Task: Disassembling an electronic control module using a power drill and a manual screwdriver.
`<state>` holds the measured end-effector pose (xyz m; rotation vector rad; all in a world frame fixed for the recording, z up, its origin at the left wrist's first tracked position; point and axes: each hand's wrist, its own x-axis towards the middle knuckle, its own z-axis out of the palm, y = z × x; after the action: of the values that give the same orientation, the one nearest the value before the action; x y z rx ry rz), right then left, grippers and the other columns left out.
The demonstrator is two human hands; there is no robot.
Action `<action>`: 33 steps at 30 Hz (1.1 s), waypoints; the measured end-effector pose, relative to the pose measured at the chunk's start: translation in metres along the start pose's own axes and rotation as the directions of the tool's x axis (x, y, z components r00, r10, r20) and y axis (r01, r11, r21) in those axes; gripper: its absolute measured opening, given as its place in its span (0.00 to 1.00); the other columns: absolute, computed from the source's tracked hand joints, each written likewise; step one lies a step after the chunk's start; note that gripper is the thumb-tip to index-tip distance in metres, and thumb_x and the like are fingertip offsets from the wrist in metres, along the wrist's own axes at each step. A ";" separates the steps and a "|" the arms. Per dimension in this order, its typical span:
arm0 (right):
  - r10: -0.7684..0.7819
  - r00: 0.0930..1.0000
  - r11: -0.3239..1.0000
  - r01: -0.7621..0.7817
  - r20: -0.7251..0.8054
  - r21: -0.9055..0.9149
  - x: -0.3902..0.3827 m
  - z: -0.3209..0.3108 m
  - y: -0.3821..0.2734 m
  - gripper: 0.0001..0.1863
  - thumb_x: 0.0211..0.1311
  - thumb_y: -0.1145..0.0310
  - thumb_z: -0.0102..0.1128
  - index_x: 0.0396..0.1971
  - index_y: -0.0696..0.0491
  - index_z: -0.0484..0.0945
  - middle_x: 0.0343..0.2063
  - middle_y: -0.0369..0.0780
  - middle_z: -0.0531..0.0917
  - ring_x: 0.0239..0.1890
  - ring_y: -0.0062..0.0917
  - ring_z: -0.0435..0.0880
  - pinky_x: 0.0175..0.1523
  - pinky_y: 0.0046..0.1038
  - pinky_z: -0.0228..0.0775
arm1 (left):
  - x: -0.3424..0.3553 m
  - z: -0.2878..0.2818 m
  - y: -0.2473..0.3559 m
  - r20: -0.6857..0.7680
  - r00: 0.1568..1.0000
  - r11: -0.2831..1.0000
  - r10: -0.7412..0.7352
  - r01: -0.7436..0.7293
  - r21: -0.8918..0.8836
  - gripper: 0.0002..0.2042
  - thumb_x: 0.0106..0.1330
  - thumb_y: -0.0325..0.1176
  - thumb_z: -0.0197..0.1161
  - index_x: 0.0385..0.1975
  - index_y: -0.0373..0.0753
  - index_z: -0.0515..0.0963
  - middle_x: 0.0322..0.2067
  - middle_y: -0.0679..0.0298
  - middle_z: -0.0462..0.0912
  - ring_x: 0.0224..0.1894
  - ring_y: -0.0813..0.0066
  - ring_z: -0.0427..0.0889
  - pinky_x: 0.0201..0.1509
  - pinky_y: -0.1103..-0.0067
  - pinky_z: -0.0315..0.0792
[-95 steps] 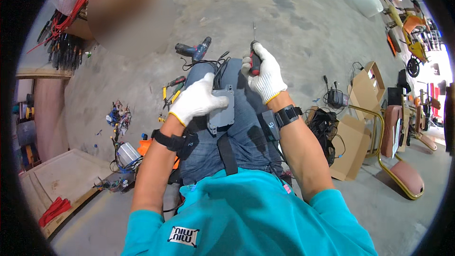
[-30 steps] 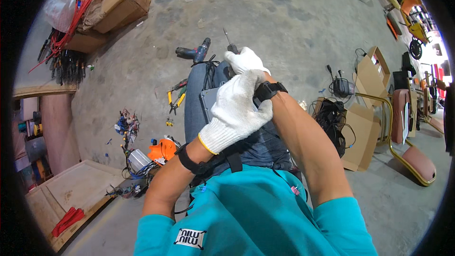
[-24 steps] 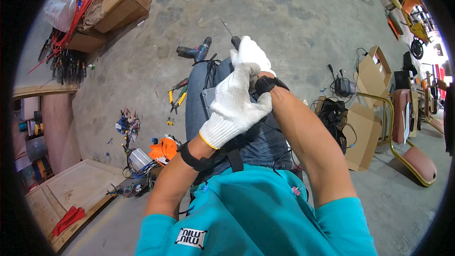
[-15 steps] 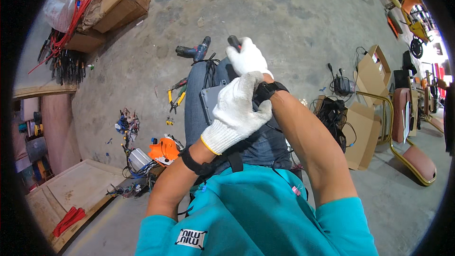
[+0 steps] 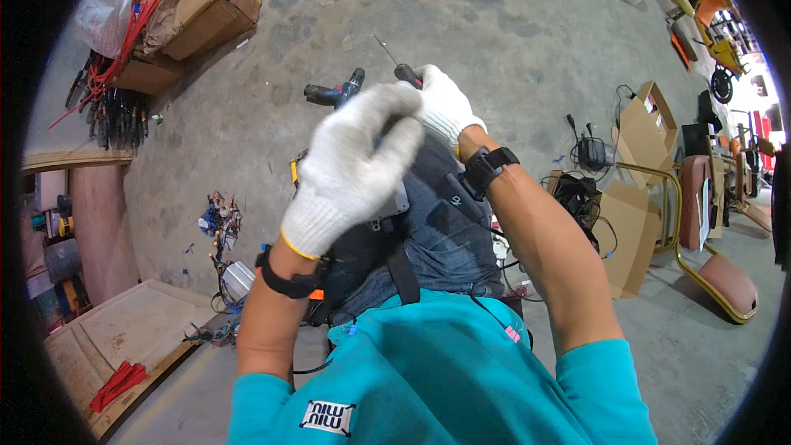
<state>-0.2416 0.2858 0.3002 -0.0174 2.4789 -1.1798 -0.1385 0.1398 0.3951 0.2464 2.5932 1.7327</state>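
My right hand [image 5: 446,105], in a white knit glove, is closed around the dark, red-marked handle of a screwdriver [image 5: 407,75]. Its thin blade points away to the upper left. Also gloved, my left hand [image 5: 354,161] hovers over my lap with thumb and fingers apart, its fingertips close to the right hand. Whether they touch is unclear. Under the left hand, a grey metal piece [image 5: 401,200] on my lap shows only in part. Past my knees lies a cordless drill [image 5: 336,94] on the floor.
Yellow-handled pliers [image 5: 294,170] are mostly covered by my left arm. To the left sit a tangle of small wired parts [image 5: 221,218] and a wooden board [image 5: 140,313]. Cardboard boxes [image 5: 216,21] stand far left. On the right are black cables [image 5: 577,198], an open carton [image 5: 628,222] and a chair [image 5: 717,284].
My left hand has left the right wrist, moving left and up toward the right hand's fingers. The right hand has shifted slightly right, and the screwdriver's blade has come into sight.
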 end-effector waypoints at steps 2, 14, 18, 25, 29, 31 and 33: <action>0.000 1.000 0.997 -0.001 0.014 0.074 0.005 -0.004 0.006 0.31 0.64 0.46 0.61 0.51 0.62 0.79 0.41 0.52 0.86 0.45 0.41 0.86 0.51 0.36 0.75 | 0.001 -0.008 -0.001 -0.004 0.994 0.989 -0.108 0.107 0.098 0.11 0.70 0.29 0.65 0.49 0.32 0.82 0.41 0.61 0.87 0.43 0.76 0.84 0.52 0.75 0.78; -0.010 0.977 0.123 -0.211 0.214 0.970 -0.011 -0.011 -0.023 0.17 0.72 0.63 0.67 0.49 0.58 0.75 0.34 0.39 0.81 0.28 0.21 0.78 0.30 0.24 0.72 | -0.039 0.031 -0.044 0.498 0.791 0.568 -0.355 0.606 -0.557 0.30 0.79 0.56 0.55 0.60 0.30 0.75 0.53 0.53 0.83 0.48 0.64 0.87 0.55 0.70 0.82; 0.017 1.000 0.349 -0.009 0.003 0.937 -0.015 -0.007 -0.027 0.27 0.70 0.62 0.68 0.58 0.63 0.69 0.34 0.41 0.81 0.27 0.22 0.80 0.32 0.27 0.77 | -0.043 0.044 -0.048 0.573 0.772 0.423 -0.275 0.633 -0.649 0.30 0.80 0.57 0.53 0.61 0.32 0.75 0.53 0.53 0.83 0.49 0.64 0.87 0.55 0.68 0.82; -0.002 0.994 0.518 0.095 -0.110 0.850 -0.017 0.000 -0.031 0.28 0.69 0.61 0.70 0.60 0.60 0.71 0.35 0.38 0.80 0.30 0.20 0.80 0.36 0.27 0.77 | -0.058 0.067 -0.048 0.550 0.753 0.100 -0.361 0.617 -0.781 0.36 0.78 0.63 0.49 0.61 0.29 0.73 0.53 0.52 0.82 0.53 0.61 0.85 0.58 0.58 0.81; -0.035 0.989 0.693 0.128 -0.144 0.710 -0.025 -0.006 -0.038 0.30 0.68 0.59 0.70 0.61 0.62 0.71 0.35 0.39 0.82 0.33 0.20 0.82 0.37 0.26 0.78 | -0.055 0.065 -0.041 0.577 0.732 -0.057 -0.361 0.601 -0.797 0.41 0.76 0.67 0.48 0.62 0.26 0.70 0.54 0.50 0.82 0.55 0.57 0.84 0.61 0.57 0.80; -0.066 0.985 0.789 0.149 -0.160 0.596 -0.027 -0.006 -0.039 0.30 0.67 0.59 0.69 0.61 0.62 0.72 0.35 0.39 0.82 0.34 0.19 0.83 0.38 0.25 0.78 | -0.049 0.061 -0.022 0.557 0.711 -0.049 -0.429 0.597 -0.801 0.43 0.74 0.70 0.48 0.62 0.27 0.71 0.49 0.53 0.83 0.49 0.62 0.85 0.54 0.63 0.81; -0.122 0.962 0.868 0.222 -0.242 0.444 -0.023 -0.002 -0.035 0.29 0.65 0.57 0.70 0.58 0.61 0.74 0.34 0.45 0.86 0.34 0.27 0.87 0.42 0.31 0.80 | -0.046 0.057 -0.011 0.538 0.687 -0.041 -0.488 0.598 -0.801 0.44 0.73 0.72 0.48 0.61 0.27 0.72 0.43 0.56 0.84 0.43 0.67 0.86 0.48 0.69 0.83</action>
<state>-0.2262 0.2693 0.3355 0.0174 2.3266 -1.9241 -0.0884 0.1811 0.3591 -0.6614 0.7098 2.3223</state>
